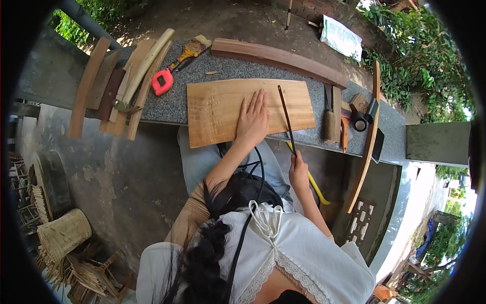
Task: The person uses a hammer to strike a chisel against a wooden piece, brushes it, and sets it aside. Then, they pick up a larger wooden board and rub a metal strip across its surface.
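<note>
A broad, flat wooden board (217,109) lies along the front of a speckled grey stone bench, its near edge jutting over my lap. Pressed flat on its middle is my left hand (253,121), fingers stretched toward the far edge. My right hand (298,169), just off the near edge, is closed around the lower end of a long thin dark bar (286,114) with a small hole at its tip. The bar reaches over the right part of the board. A curved yellow piece (316,188) extends below that hand; the fingers hide where it meets the bar.
Left on the stone bench (174,109) are wooden strips (91,83), a hammer (124,106), a pink tape measure (162,81) and a paintbrush (195,49). A wooden beam (278,58) lies behind the board. Rightward are a chisel (329,121) and a curved wooden strip (368,152).
</note>
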The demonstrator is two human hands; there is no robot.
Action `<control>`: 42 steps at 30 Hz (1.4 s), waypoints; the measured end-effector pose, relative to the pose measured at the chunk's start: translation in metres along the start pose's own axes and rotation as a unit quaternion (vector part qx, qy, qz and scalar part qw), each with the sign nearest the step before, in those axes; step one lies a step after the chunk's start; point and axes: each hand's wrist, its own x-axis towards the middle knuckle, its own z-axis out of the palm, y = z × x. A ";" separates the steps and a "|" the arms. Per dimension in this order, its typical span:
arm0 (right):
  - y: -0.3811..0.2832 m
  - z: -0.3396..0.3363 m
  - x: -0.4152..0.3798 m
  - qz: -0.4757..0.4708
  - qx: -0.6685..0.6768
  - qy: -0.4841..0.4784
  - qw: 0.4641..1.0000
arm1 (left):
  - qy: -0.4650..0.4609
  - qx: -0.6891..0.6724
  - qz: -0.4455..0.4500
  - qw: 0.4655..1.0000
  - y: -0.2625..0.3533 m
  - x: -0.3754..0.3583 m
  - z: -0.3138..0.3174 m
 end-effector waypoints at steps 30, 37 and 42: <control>0.012 0.004 0.003 -0.026 -0.023 0.000 0.999 | -0.030 -0.003 -0.007 1.000 0.000 -0.002 -0.001; 0.056 -0.002 -0.065 0.014 -0.050 -0.025 0.998 | -0.017 -0.018 -0.005 1.000 0.000 -0.002 0.002; 0.038 -0.008 -0.048 0.017 -0.043 -0.031 0.998 | -0.029 -0.001 -0.006 1.000 0.000 -0.002 0.001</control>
